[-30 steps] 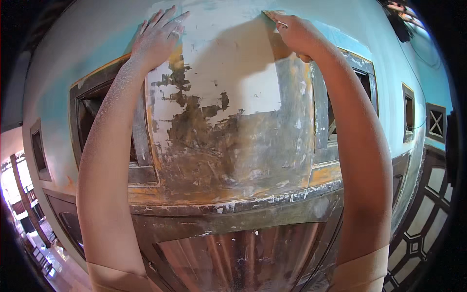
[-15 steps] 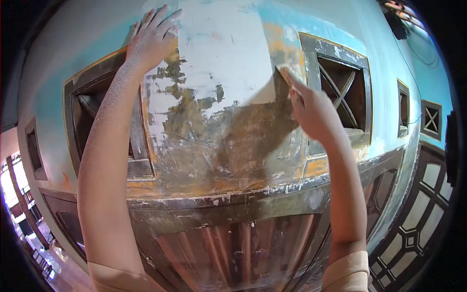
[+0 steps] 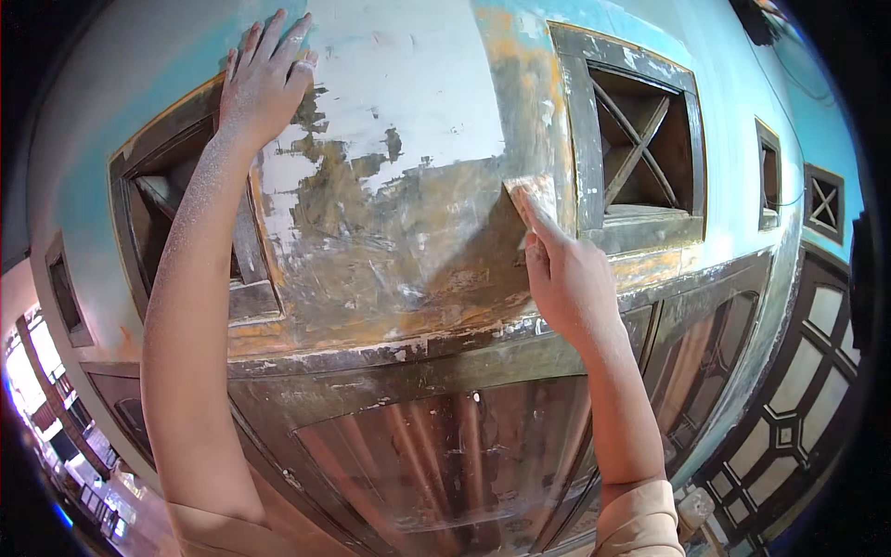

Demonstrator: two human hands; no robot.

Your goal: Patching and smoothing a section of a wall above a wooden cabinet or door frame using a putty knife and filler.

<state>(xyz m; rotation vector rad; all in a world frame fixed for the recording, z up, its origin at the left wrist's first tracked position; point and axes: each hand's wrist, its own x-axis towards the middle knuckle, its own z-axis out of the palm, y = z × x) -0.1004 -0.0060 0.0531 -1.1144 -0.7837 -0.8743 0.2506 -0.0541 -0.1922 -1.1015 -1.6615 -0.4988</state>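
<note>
R hand (image 3: 577, 286) fingers clamped on flat scraper (image 3: 543, 187), prob. light & stiff, best gripped nr back edge; L hand (image 3: 260, 95) fingers apart on wall (image 3: 399, 74).

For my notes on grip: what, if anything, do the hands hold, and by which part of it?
The right hand holds a scraper by its lower end, mostly hidden, a finger along its face. The left hand, fingers spread, holds nothing visible.
</note>
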